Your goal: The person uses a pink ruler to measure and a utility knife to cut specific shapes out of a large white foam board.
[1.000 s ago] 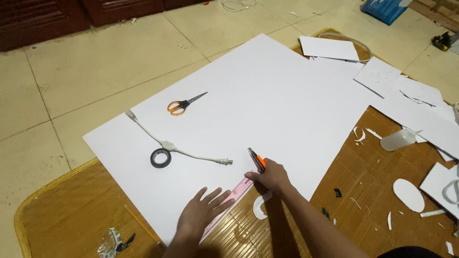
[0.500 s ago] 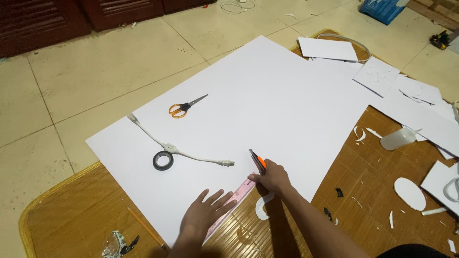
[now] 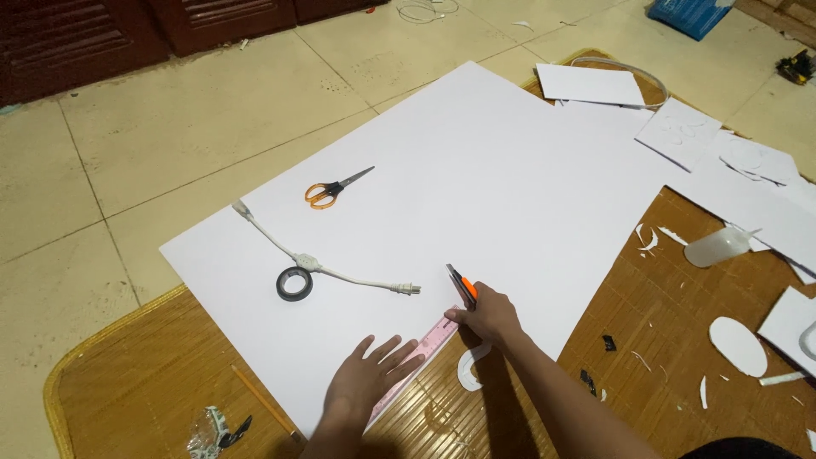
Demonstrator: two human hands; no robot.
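The orange-and-black utility knife (image 3: 463,287) stood at the near edge of the large white foam board (image 3: 476,195), its blade end pointing up and away to the left, its long axis tilted off the pink plastic ruler (image 3: 416,357). The ruler ran diagonally along that edge, from near left to far right, its far end just under the knife. The right hand (image 3: 489,316) was closed around the knife; the left hand (image 3: 370,378) lay flat, fingers spread, pressing the ruler down, nearer the person. The board lay on a woven bamboo floor mat (image 3: 127,382).

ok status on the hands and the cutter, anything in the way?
Left hand flat on pink ruler. Right hand grips orange cutter at ruler's far end, on the white board. White cable and tape roll lie just left.
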